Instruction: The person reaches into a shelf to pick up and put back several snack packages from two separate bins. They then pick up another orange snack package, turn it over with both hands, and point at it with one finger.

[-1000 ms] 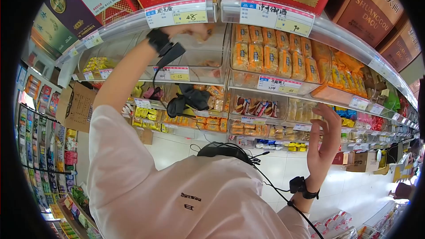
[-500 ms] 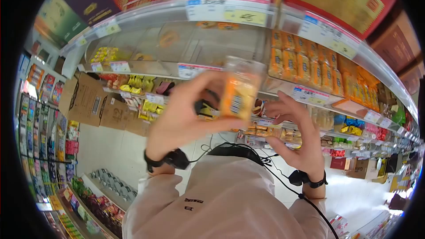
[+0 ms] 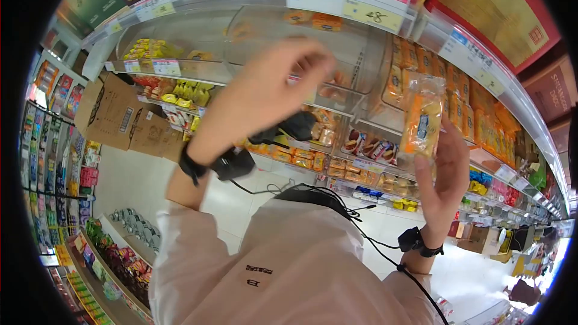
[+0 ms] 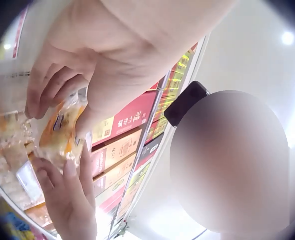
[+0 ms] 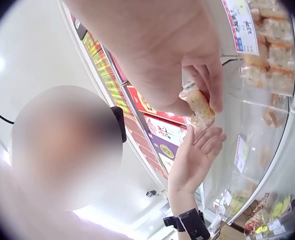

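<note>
In the head view my right hand (image 3: 447,171) holds up an orange and clear-wrapped snack packet (image 3: 423,117), thumb on its lower end and fingers behind. Dark print shows on the wrapper's front. My left hand (image 3: 274,84) is blurred and apart from the packet, its fingers loosely bent over the left part of the shelf. The right wrist view has the packet (image 5: 200,107) between the right thumb and fingers, with the left hand (image 5: 195,165) palm-open just below it. In the left wrist view the packet (image 4: 62,127) overlaps the left fingertips.
Rows of similar orange packets (image 3: 457,99) fill the clear bin behind the right hand. Yellow packets (image 3: 147,49) lie in a bin at left. Price tags (image 3: 376,15) line the upper shelf edge below boxed liquor (image 3: 506,12). A cardboard box (image 3: 114,108) stands at left; cables hang before my chest.
My left hand came back from the shelf with the packet, then passed it to my right hand. The left hand has now moved back up toward the bins, and the packet is farther right.
</note>
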Action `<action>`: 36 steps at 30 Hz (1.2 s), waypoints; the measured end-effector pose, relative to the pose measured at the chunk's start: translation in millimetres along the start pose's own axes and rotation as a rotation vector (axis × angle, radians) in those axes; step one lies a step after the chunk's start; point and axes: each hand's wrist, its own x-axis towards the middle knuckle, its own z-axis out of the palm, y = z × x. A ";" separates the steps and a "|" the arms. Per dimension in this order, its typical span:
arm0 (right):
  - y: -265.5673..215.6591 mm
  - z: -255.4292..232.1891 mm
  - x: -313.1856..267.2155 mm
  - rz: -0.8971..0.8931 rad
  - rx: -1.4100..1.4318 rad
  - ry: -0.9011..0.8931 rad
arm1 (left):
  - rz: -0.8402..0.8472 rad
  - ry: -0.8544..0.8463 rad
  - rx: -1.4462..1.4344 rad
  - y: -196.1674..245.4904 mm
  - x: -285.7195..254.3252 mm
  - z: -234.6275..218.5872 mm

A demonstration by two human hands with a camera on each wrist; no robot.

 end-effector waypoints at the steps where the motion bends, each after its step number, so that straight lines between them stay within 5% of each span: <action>1: -2.0 -6.1 4.2 -0.014 -0.043 0.028 | -0.046 0.008 0.116 -16.9 12.5 -1.1; 5: -0.8 -28.4 27.4 0.016 -0.244 0.098 | 0.006 -0.006 0.410 -77.6 72.4 -9.7; 8: 8.2 -30.8 54.2 -0.019 -0.394 0.079 | -0.015 -0.202 0.578 -118.4 127.5 -13.4; 15: 32.2 -19.5 117.3 0.003 -0.573 -0.169 | -0.162 -0.467 0.645 -133.2 166.9 -10.3; 20: 55.8 -13.9 135.0 -0.208 -0.700 -0.138 | -0.194 -0.542 0.638 -144.6 185.3 -9.4; 24: 77.6 -9.8 147.3 -0.372 -0.763 -0.058 | -0.205 -0.550 0.644 -146.7 182.6 -8.9; 35: 77.0 -7.6 169.3 -0.122 -0.871 -0.253 | -0.044 -0.390 0.831 -71.6 132.0 -28.3; 36: 87.8 -2.6 164.0 -0.327 -0.877 -0.078 | -0.051 -0.370 0.796 -68.8 125.9 -28.4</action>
